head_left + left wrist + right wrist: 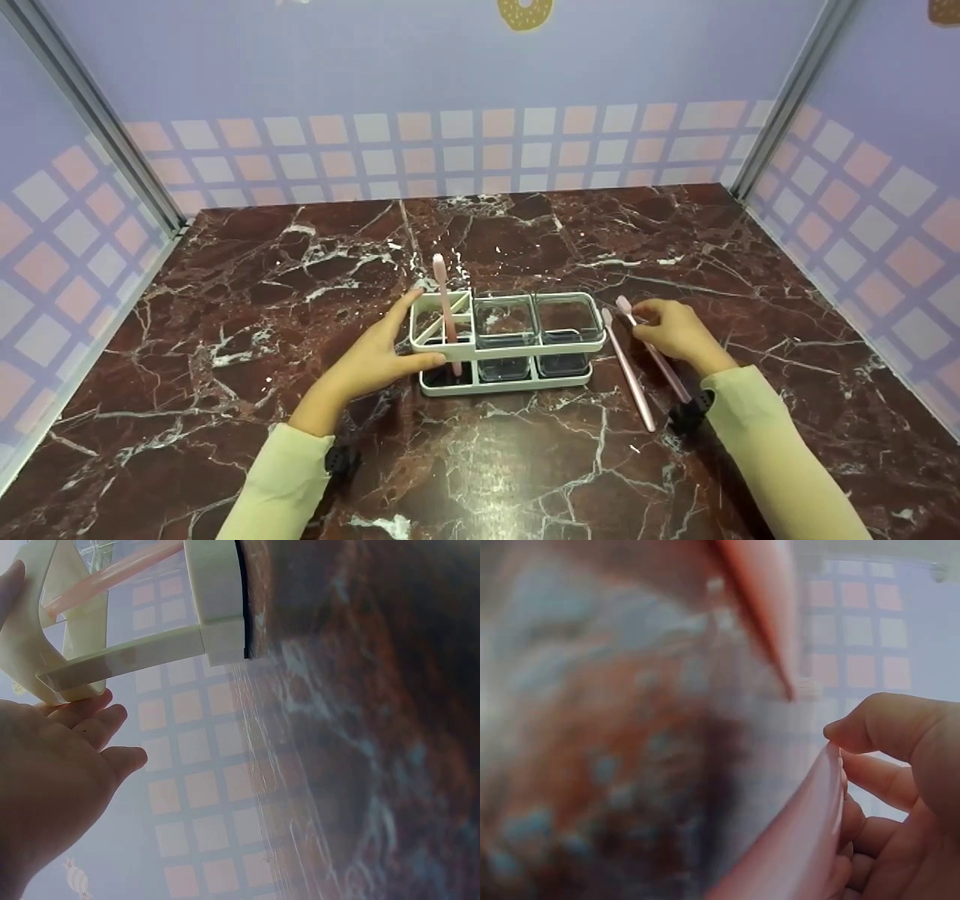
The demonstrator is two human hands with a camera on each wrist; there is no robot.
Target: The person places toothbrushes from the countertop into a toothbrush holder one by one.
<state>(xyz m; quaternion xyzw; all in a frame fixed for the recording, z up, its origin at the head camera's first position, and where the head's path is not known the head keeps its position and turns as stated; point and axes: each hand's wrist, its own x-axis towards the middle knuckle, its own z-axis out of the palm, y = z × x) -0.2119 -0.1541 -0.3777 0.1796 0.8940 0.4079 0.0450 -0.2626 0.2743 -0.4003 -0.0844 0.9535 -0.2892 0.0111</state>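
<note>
My left hand (367, 358) grips the left end of a white toothbrush holder (510, 349), thumb at its front and a finger along its back corner. The left wrist view shows other fingers against the holder's frame (124, 660). A pink toothbrush (445, 300) stands tilted in the divided left compartment, bristles up. To the right, my right hand (679, 330) pinches a second pink toothbrush (667, 373) near its head between thumb and finger. In the right wrist view that toothbrush's handle (795, 840) runs toward the camera. Another pink toothbrush (631, 379) lies on the table just left of it.
Two clear cups (568, 319) sit in the holder's middle and right openings. The dark red marble-patterned table (510, 465) ends at a tiled-pattern back wall (480, 142), with side walls at left and right.
</note>
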